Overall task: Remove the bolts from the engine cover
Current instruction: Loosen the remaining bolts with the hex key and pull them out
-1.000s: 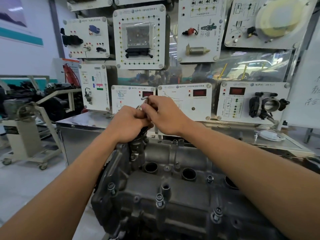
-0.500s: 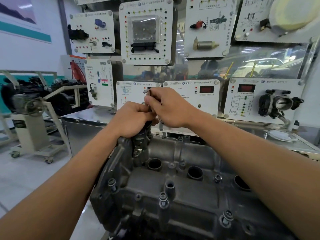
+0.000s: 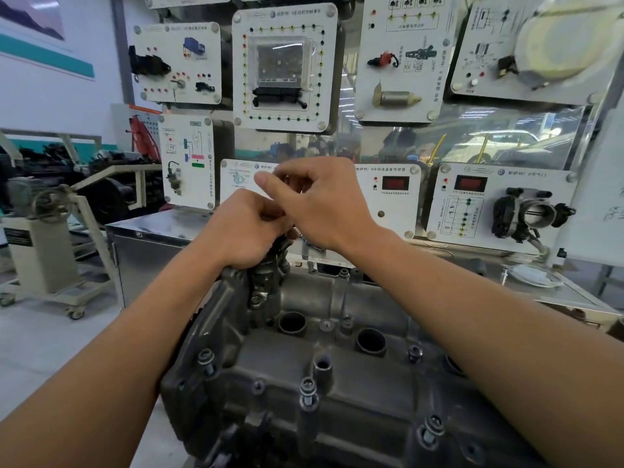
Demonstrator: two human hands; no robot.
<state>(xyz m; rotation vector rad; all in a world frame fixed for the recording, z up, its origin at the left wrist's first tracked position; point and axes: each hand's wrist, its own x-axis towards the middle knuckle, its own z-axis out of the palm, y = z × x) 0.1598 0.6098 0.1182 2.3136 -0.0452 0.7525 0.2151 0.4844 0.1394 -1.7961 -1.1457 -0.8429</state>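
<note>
Two bare hands meet over the far left corner of an engine cover [image 3: 270,363] in a training workshop, part-way through taking out its bolts. The left hand [image 3: 244,231] is curled round the top of a dark fitting [image 3: 268,276] that rises upright from that corner. The right hand [image 3: 326,206], just beside and a little above it, pinches a small metal piece [image 3: 293,184] between thumb and fingers; it is too blurred to say whether this is a tool or a bolt. Whatever is being worked lies directly beneath the hands and is hidden by them. Its long axis appears to run straight up and down, so the coming move is judged to be a twist or lift along that upright line, led by the right hand while the left steadies. Other bolts stand upright and proud of the cover on the person's side of the hands: a near-left bolt [image 3: 206,361] beside the left forearm, a middle bolt [image 3: 308,393] between the forearms, and a near-right bolt [image 3: 430,428] close to the right forearm. A far bolt [image 3: 343,273] sits just below the right wrist and is the one nearest that hand. Beyond the hands, a metal bench [image 3: 152,231] stands below white display boards [image 3: 285,67].
</note>
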